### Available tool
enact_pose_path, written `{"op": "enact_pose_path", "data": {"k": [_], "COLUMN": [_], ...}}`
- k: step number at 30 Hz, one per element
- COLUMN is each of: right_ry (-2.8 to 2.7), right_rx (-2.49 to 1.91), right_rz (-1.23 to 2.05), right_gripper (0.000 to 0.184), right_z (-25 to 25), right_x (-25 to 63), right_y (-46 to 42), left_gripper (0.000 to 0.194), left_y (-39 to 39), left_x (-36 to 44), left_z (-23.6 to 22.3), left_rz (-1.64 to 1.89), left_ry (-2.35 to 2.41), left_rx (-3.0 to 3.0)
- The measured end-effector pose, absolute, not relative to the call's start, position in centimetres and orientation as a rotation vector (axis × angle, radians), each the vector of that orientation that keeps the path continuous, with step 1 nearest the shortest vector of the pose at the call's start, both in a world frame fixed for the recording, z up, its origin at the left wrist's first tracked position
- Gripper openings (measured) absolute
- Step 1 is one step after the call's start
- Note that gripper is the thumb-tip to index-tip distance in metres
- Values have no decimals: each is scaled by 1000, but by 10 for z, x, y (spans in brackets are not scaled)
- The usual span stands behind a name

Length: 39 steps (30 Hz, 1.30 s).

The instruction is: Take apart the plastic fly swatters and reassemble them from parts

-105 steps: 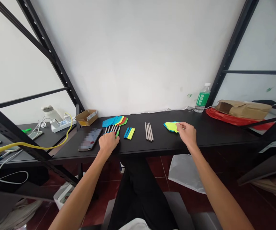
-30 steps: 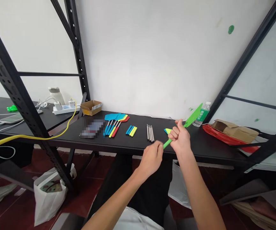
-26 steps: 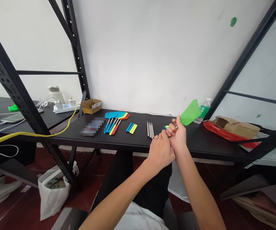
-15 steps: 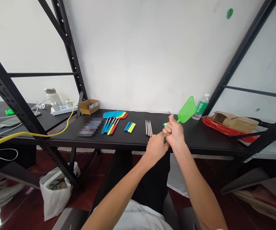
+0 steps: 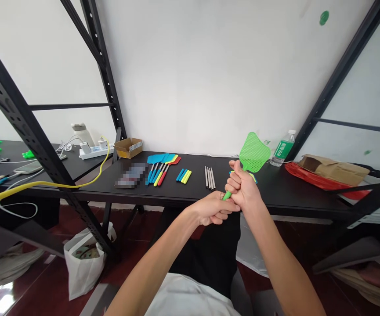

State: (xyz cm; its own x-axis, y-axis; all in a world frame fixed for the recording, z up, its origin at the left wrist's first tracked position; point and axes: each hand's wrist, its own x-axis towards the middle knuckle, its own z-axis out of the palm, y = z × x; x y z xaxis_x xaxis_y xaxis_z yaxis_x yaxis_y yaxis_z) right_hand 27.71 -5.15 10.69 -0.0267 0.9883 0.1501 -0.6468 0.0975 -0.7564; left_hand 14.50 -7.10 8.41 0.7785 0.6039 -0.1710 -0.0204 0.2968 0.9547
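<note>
A green fly swatter (image 5: pixel 255 152) with a perforated head is held up over the table's front edge. My right hand (image 5: pixel 244 186) is closed round its shaft, just below the head. My left hand (image 5: pixel 213 209) grips the green handle end lower down, its fingers curled beneath and touching the right hand. Left of the hands lie several thin metal rods (image 5: pixel 210 178). Beyond them are short blue and yellow handles (image 5: pixel 183 176) in a row, then several fly swatters (image 5: pixel 162 168) with blue, yellow and red heads. More small coloured pieces are partly hidden behind my right hand.
On the black table (image 5: pixel 288 193) stand a water bottle (image 5: pixel 282 148) at the right and a small cardboard box (image 5: pixel 128 148) at the left. A red bag with brown paper (image 5: pixel 334 169) lies far right. Black shelf posts flank me; a yellow cable (image 5: pixel 91 177) crosses the left one.
The swatter's head has turned to face me more fully. My left hand has rolled over, showing its curled fingers and more of the green handle. The view has shifted slightly left.
</note>
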Motion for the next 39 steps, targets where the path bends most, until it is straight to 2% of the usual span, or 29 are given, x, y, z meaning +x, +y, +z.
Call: {"op": "enact_pose_path", "data": {"k": [8,20,39], "right_ry": [-952,-1129,-1052], "right_rx": [-426,-322,-426], "right_rz": [1590,1618,1624], "right_gripper": [35,33,33], "right_z": [117,123,124], "right_x": [271,274,273], "right_y": [-78,-104,-93], "left_gripper": [51,46,56], "left_y": [-95,-131,-137], "left_x": [133,136,144], "left_z": [72,71,73], "left_rz": [347,303,634], "left_ry": [229,-26,389], "left_rx": [895,725,1005]}}
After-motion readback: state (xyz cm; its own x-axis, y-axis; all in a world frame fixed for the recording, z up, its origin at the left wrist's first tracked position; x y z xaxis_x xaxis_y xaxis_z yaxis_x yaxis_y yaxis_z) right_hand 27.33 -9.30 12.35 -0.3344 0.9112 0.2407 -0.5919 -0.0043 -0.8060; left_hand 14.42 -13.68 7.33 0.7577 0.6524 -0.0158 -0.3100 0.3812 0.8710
